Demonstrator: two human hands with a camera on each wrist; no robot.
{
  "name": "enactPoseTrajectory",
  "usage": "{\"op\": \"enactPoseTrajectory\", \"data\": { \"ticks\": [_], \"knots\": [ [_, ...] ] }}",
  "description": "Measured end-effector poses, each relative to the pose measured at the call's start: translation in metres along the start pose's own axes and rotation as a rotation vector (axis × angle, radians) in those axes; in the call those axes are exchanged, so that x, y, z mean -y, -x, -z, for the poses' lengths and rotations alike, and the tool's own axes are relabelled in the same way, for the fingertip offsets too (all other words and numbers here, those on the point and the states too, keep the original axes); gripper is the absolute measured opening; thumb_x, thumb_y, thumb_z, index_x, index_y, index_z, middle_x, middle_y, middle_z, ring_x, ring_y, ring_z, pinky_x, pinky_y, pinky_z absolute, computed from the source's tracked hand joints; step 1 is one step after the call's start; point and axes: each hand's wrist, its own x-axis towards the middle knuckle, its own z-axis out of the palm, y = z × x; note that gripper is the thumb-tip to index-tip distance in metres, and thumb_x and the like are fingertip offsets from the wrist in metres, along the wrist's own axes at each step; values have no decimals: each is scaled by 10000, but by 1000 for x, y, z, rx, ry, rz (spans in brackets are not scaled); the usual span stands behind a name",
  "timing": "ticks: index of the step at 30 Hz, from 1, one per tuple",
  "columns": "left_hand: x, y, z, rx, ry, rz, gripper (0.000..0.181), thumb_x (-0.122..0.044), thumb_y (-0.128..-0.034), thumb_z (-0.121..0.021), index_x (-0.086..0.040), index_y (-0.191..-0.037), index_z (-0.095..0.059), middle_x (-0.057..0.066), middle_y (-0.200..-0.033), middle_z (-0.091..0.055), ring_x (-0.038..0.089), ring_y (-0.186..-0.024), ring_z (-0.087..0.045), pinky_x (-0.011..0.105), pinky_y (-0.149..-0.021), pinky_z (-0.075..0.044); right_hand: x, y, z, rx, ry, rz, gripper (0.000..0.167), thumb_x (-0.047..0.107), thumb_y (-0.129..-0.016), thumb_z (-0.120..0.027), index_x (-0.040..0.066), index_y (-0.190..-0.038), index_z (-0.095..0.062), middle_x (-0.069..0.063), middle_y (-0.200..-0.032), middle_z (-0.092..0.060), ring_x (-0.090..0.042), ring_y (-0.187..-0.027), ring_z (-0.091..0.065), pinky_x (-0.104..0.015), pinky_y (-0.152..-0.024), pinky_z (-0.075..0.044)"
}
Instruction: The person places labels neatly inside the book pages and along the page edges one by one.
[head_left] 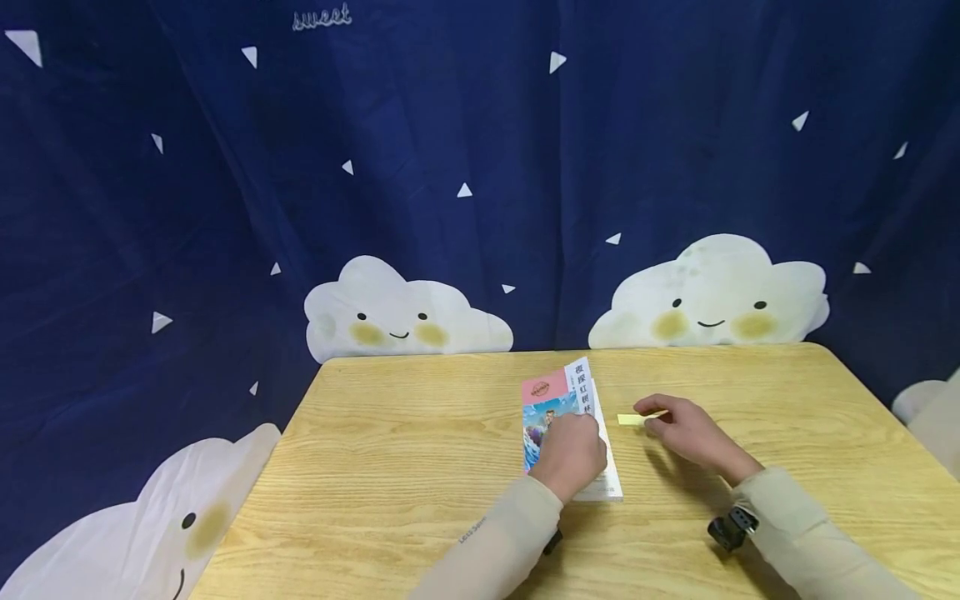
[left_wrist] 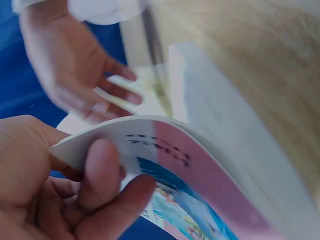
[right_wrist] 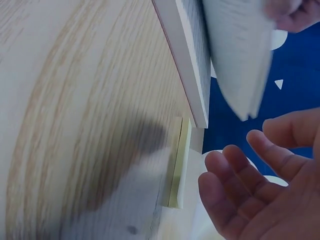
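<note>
Gripping the bent book cover [left_wrist: 200, 172] in left fingers [left_wrist: 102, 175]; best to pinch the yellow pad [right_wrist: 180, 167] lightly with empty, parted right fingers [right_wrist: 245, 169].

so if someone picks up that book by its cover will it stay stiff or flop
The book would probably flop open: its cover bends in a curve where the left hand grips it. The thick page block on the table seems likely to stay stiffer, its edges looking straight.
</note>
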Motion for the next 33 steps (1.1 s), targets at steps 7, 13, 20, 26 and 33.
{"op": "enactPoseTrajectory", "data": {
  "ticks": [7,13,20,26,33],
  "knots": [
    [27,4,20,-51,269,-22,276,-62,-919,-519,-89,-645,-507,-51,-530,-363,58,-473,-327,174,-415,-251,4,-1,-1,0,6,-4,292,61,-946,-567,-29,-1214,-643,-241,-1206,-664,-275,-975,-665,-361,-787,-524],
    [45,9,23,-97,347,-49,313,-76,-923,-499,-145,-631,-408,-84,-535,-294,33,-472,-289,155,-429,-211,9,-1,-6,-1,22,41,274,62,-945,-581,-29,-1195,-648,-231,-1181,-670,-283,-969,-673,-403,-806,-541],
    [57,9,23,-130,391,-116,313,-74,-945,-494,-133,-654,-395,-81,-556,-275,18,-471,-265,147,-437,-220,17,-11,-23,-31,67,206,253,30,-913,-612,3,-1158,-666,-184,-1153,-682,-290,-948,-671,-441,-821,-548],
    [71,12,25,-97,516,-67,244,-93,-971,-493,-107,-729,-512,-64,-596,-393,20,-509,-368,155,-456,-304,26,-24,-46,-76,170,427,280,29,-868,-673,25,-1148,-667,-139,-1156,-681,-327,-1046,-656,-490,-912,-526],
    [92,20,32,-70,519,23,196,-117,-991,-475,-68,-860,-613,-27,-664,-505,66,-566,-449,191,-488,-369,34,-36,-63,-71,267,541,397,119,-852,-701,7,-1227,-631,-158,-1291,-635,-331,-1231,-585,-490,-1041,-466]
  ]
}}
